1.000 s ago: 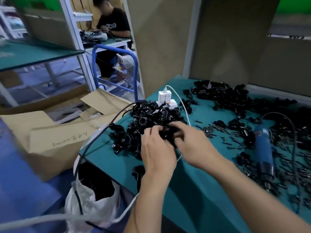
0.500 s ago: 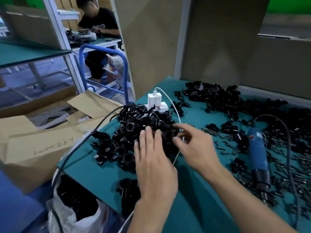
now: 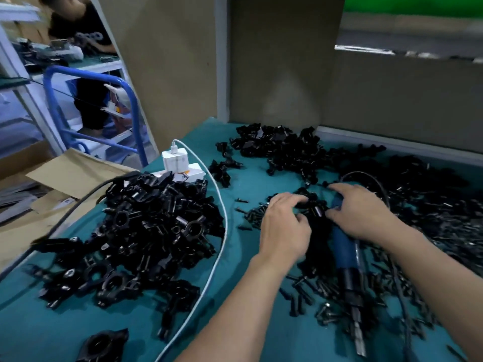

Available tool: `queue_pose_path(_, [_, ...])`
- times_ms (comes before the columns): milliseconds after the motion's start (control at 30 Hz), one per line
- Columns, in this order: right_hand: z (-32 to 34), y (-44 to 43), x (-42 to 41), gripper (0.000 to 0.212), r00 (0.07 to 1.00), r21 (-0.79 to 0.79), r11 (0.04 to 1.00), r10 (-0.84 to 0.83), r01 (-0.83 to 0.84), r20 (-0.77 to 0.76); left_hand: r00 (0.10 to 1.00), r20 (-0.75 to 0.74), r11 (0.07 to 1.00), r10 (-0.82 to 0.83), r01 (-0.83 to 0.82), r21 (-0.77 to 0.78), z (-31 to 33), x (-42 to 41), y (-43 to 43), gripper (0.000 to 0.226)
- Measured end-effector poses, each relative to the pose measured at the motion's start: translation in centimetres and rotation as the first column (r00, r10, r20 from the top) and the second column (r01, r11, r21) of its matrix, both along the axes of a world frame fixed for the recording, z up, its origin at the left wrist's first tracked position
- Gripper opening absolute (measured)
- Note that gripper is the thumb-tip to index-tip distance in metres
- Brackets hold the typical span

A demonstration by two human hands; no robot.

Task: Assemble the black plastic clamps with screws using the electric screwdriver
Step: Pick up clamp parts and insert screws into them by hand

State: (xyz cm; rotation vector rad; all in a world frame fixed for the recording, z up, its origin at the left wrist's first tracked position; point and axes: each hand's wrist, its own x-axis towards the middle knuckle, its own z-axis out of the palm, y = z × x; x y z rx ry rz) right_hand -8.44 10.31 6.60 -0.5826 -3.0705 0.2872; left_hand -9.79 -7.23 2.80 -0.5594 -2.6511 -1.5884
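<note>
- Electric screwdriver (image 3: 345, 253): blue body, black nose, bare bit pointing toward the viewer; lies flat on the teal table mat (image 3: 261, 178). Landmark for all entries below.
- Black cord (image 3: 380, 185): loops out from the screwdriver's rear end and runs down its right side.
- Clamp parts (image 3: 316, 210): small black cluster just left of the screwdriver's rear end, between the two hands.
- Left hand (image 3: 285, 228): just left of the screwdriver, palm down, fingers bent onto the cluster; cannot tell whether they pinch a piece.
- Right hand (image 3: 363, 212): lies over the screwdriver's rear end, fingers spread and bent, thumb tip touching the cluster; a grip cannot be confirmed.
- Screws (image 3: 305, 291): dark, loose, strewn along both sides of the screwdriver's nose; more lie left of the left hand.
- Large clamp heap (image 3: 156, 226): well left of the screwdriver, piled high.
- Far clamp heap (image 3: 282, 150): beyond the screwdriver, toward the back wall.
- Single clamp (image 3: 104, 343): far left of the screwdriver, at the mat's near edge.
- White charger (image 3: 174, 160): behind the large heap, plugged upright into a power strip (image 3: 192, 173).
- White cable (image 3: 222, 231): curves from the charger down between the large heap and the screwdriver.
- Cardboard (image 3: 78, 173), blue cart frame (image 3: 91, 82): off the mat, far left.
</note>
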Motion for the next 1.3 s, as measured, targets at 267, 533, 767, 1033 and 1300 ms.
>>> queue_pose_path(267, [0.7,3.3,-7.9,0.078,1.0,-0.012,1.0,-0.004,0.004,-0.03,0.978,0.168,0.984,0.127,-0.145,0.103,-1.0,-3.0,0.9,0.033])
queue_pose_path(533, [0.8,2.9,-15.3,0.117,0.984,-0.168,0.983,0.096,-0.07,0.15,0.997,0.031,0.989,0.07,-0.065,-0.131,-1.6,-2.9,1.2,0.045])
queue_pose_path(767, [-1.1,-0.5,-15.7,0.078,0.955,0.05,0.982,0.162,-0.18,0.247,0.996,0.067,0.991,0.059,-0.05,-0.127,-1.2,-3.2,1.0,0.046])
queue_pose_path(1033, [5.7,-0.7,-19.7,0.031,0.972,0.085,0.968,0.23,-0.234,0.053,0.997,-0.024,0.991,0.077,-0.079,-0.11,-0.7,-3.4,0.7,0.047])
queue_pose_path(1300, [2.8,-0.3,-32.6,0.102,0.983,-0.156,0.977,0.16,-0.145,0.089,0.997,-0.003,0.884,-0.076,0.066,-0.462,-0.5,-6.6,-0.4,0.072])
